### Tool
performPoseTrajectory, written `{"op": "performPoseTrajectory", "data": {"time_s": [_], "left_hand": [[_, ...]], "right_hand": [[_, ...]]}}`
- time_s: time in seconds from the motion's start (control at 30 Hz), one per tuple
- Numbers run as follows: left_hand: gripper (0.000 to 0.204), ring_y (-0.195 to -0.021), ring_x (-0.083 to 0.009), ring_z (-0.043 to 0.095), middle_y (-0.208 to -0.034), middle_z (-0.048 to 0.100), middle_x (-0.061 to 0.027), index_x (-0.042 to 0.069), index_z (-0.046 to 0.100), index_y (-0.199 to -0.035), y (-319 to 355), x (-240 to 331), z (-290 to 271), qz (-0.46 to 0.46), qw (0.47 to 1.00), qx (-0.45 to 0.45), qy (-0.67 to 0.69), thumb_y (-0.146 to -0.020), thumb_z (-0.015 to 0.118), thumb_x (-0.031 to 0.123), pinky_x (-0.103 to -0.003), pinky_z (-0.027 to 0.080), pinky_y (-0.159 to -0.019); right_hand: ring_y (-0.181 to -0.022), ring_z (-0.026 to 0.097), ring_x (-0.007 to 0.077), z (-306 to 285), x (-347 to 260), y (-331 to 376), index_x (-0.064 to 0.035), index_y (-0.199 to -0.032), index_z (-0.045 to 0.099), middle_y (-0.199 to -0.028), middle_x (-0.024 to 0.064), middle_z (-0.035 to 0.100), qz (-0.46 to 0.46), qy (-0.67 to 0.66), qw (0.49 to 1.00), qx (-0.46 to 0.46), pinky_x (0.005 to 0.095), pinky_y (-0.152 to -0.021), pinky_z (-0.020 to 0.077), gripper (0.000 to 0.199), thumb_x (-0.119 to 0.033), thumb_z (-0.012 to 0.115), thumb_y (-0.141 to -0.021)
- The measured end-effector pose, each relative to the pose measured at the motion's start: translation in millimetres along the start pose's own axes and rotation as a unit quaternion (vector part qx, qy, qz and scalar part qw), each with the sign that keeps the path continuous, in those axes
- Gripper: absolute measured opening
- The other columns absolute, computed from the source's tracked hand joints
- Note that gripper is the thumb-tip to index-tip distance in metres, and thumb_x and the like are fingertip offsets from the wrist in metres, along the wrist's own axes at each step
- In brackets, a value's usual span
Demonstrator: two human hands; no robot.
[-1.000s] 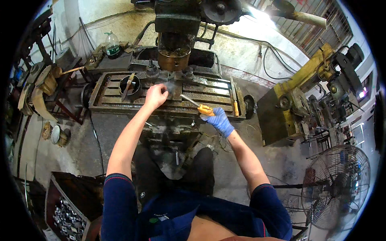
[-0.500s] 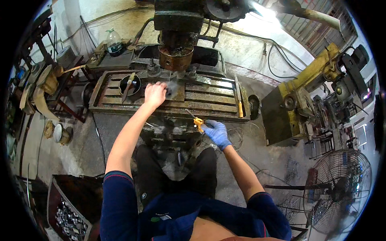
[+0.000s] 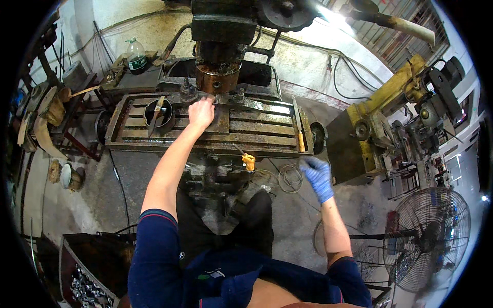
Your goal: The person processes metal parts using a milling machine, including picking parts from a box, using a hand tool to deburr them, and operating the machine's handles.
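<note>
Since the earlier frame, the gloved right hand has let go of the yellow-handled screwdriver and pulled away to right of centre, loosely open and holding nothing; the tool now sits at the front edge of the milling machine table, just right of centre. Bare left hand stays in the upper middle, fingers curled down on a small metal workpiece beneath the spindle head. A round black bowl rests left of it.
</note>
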State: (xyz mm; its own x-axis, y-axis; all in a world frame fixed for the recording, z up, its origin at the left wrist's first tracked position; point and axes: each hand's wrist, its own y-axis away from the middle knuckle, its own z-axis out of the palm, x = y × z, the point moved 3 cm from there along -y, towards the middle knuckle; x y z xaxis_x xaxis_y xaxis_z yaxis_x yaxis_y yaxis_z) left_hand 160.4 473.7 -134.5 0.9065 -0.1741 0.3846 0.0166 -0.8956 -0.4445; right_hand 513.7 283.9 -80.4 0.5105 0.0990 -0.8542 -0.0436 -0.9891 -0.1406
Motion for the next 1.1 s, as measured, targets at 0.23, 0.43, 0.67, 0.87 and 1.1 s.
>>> {"op": "performPoseTrajectory", "data": {"time_s": [0.23,0.43,0.67,0.87,1.1], "left_hand": [[0.028,-0.079,-0.0325,0.062,-0.080,0.064,-0.0173,0.004,0.062,-0.086,-14.1,-12.4,-1.4,-0.099,0.995,-0.021,0.020,-0.070,0.065,0.027,-0.042,0.050,-0.071],[0.030,-0.082,-0.0323,0.061,-0.084,0.063,-0.0175,0.003,0.064,-0.083,-20.7,-16.0,4.2,-0.129,0.988,-0.068,0.049,-0.067,0.067,0.028,-0.042,0.049,-0.073],[0.029,-0.079,-0.0322,0.062,-0.080,0.064,-0.0161,0.008,0.066,-0.088,-17.9,-19.2,6.0,-0.131,0.989,-0.043,0.057,-0.066,0.069,0.028,-0.042,0.050,-0.071],[0.032,-0.079,-0.0343,0.061,-0.079,0.063,-0.0193,0.001,0.064,-0.080,-18.4,-21.9,6.5,-0.131,0.989,-0.038,0.061,-0.066,0.070,0.029,-0.042,0.049,-0.069],[0.030,-0.080,-0.0333,0.062,-0.082,0.063,-0.0185,0.002,0.065,-0.081,-15.5,-22.1,2.1,-0.132,0.990,-0.019,0.048,-0.066,0.070,0.028,-0.042,0.050,-0.070]], "right_hand": [[-0.089,0.057,0.0152,-117.2,-176.4,-94.9,0.0006,-0.106,0.061,-0.097,0.0089,0.064,-0.252,0.049,0.917,0.305,0.0272,-0.082,0.0440,0.032,-0.018,0.061,-0.081],[-0.105,0.053,0.0273,-152.0,-319.6,-95.6,-0.0012,-0.111,0.053,-0.111,0.0167,0.055,-0.535,-0.049,0.819,0.202,0.0425,-0.096,0.0369,0.034,-0.024,0.044,-0.088],[-0.097,0.054,0.0322,-110.1,-234.6,-60.1,-0.0011,-0.090,0.054,-0.094,0.0160,0.057,-0.519,-0.180,0.820,0.159,0.0470,-0.097,0.0355,0.032,-0.029,0.039,-0.089],[-0.089,0.054,0.0291,-75.4,-182.5,-49.7,-0.0019,-0.072,0.049,-0.081,0.0147,0.055,-0.498,-0.204,0.820,0.193,0.0536,-0.098,0.0307,0.036,-0.034,0.043,-0.088],[-0.088,0.055,0.0293,-79.2,-207.1,-53.1,0.0005,-0.070,0.049,-0.080,0.0155,0.056,-0.491,-0.129,0.834,0.214,0.0530,-0.096,0.0325,0.037,-0.033,0.046,-0.085]]}}
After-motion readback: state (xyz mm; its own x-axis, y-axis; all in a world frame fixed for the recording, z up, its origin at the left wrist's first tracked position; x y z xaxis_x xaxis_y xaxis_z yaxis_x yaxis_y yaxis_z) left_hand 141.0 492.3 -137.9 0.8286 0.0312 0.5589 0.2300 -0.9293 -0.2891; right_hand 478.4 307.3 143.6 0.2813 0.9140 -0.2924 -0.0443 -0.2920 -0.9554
